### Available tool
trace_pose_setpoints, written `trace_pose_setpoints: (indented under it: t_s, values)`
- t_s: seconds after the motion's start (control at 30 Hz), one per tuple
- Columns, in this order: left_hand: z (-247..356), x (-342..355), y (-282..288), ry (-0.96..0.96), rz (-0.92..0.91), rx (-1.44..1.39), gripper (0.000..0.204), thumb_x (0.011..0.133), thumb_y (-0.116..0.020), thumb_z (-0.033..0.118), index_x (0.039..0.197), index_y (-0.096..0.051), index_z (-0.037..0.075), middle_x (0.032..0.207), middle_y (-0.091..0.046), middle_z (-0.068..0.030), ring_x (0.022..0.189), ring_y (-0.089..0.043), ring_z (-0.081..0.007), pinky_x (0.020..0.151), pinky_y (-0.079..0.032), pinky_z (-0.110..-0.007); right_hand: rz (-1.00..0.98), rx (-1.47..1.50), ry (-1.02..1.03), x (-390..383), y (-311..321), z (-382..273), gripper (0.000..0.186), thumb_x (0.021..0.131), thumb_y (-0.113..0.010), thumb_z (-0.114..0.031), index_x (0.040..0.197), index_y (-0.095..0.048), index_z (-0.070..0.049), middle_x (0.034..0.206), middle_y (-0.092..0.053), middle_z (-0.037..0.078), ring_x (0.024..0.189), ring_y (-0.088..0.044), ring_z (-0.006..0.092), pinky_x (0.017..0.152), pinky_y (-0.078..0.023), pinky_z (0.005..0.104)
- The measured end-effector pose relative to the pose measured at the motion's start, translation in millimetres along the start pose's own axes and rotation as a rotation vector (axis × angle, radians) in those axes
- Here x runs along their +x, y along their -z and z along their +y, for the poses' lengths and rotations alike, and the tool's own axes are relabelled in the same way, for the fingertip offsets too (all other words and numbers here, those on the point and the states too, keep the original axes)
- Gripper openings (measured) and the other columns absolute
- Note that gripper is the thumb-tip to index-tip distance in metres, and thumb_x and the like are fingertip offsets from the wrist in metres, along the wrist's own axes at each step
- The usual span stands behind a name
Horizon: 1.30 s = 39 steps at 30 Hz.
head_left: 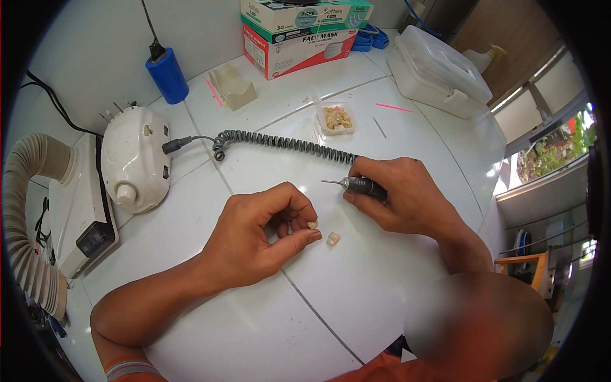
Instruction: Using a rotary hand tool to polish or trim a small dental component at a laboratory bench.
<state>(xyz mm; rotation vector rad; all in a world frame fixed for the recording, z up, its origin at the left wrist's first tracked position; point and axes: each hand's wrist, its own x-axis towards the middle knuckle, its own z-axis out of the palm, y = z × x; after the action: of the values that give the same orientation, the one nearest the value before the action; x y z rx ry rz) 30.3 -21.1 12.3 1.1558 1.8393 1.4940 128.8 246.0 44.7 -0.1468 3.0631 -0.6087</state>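
Note:
My left hand [251,232] pinches a small cream tooth-shaped piece [312,225] between thumb and fingers, just above the white tiled tabletop [223,318]. In my right hand [407,194] lies a dark rotary handpiece [361,186], gripped like a pen. Its thin metal bur [330,182] points left and is apart from the piece. A second tooth-shaped piece [333,239], cream with a pinkish side, rests on the table right beside my left thumb. From behind the handpiece a coiled black cord [286,144] runs left to a white control unit [135,159].
A clear tub [336,120] of several tooth-like pieces stands beyond my hands, near a loose thin bur [380,128] and a pink stick [393,107]. Boxes [299,54] and a white case [439,70] line the back. A ribbed hose [25,216] curves at the left.

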Motion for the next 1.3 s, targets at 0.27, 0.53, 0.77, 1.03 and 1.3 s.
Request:
trace_pose_setpoints:
  t_s: [0.27, 0.53, 0.77, 1.03, 1.3]
  values:
    - [-3, -1, -1, 0.009, 0.006, 0.000, 0.016, 0.097, -0.083, 0.004, 0.107, -0.071, 0.002, 0.091, -0.075, -0.0045, 0.082, -0.070, -0.0112, 0.071, -0.055, -0.027, -0.005, -0.002, 0.001, -1, -1, 1, 0.020, 0.099, -0.079, -0.027, 0.104, -0.069, -0.010, 0.078, -0.075, 0.011, 0.073, -0.074, 0.0350, 0.066, -0.054, 0.0472]
    - [-2, 0, 0, 0.005, 0.013, -0.002, 0.015, 0.097, -0.082, 0.004, 0.107, -0.071, 0.002, 0.090, -0.075, -0.0041, 0.082, -0.070, -0.0108, 0.070, -0.055, -0.027, -0.008, 0.000, -0.007, 0, 0, 0, 0.021, 0.099, -0.079, -0.027, 0.103, -0.069, -0.009, 0.079, -0.075, 0.012, 0.073, -0.074, 0.0351, 0.067, -0.054, 0.0471]
    - [1, -1, -8, -0.038, 0.141, 0.201, 0.015, 0.092, -0.085, 0.004, 0.103, -0.075, 0.003, 0.093, -0.074, -0.0061, 0.084, -0.069, -0.0168, 0.075, -0.053, -0.030, -0.010, 0.094, -0.059, -4, 4, -1, 0.028, 0.093, -0.076, -0.012, 0.115, -0.060, -0.006, 0.082, -0.071, 0.016, 0.071, -0.071, 0.0379, 0.070, -0.054, 0.0446]
    - [-6, -2, -5, -0.075, 0.194, 0.555, 0.015, 0.089, -0.085, 0.009, 0.102, -0.080, 0.005, 0.096, -0.069, -0.0076, 0.093, -0.063, -0.0269, 0.083, -0.051, -0.039, -0.033, 0.226, -0.025, -10, 3, -2, 0.037, 0.094, -0.070, -0.003, 0.126, -0.052, 0.000, 0.101, -0.071, 0.024, 0.088, -0.072, 0.0425, 0.078, -0.055, 0.0509]
    - [-9, 0, -6, -0.081, 0.182, 0.562, 0.017, 0.088, -0.085, 0.010, 0.103, -0.079, 0.005, 0.096, -0.070, -0.0076, 0.094, -0.064, -0.0274, 0.084, -0.050, -0.040, 0.229, 0.227, 0.237, -14, 2, -2, 0.036, 0.089, -0.091, -0.014, 0.116, -0.072, 0.000, 0.110, -0.069, 0.015, 0.090, -0.074, 0.0311, 0.077, -0.059, 0.0397]
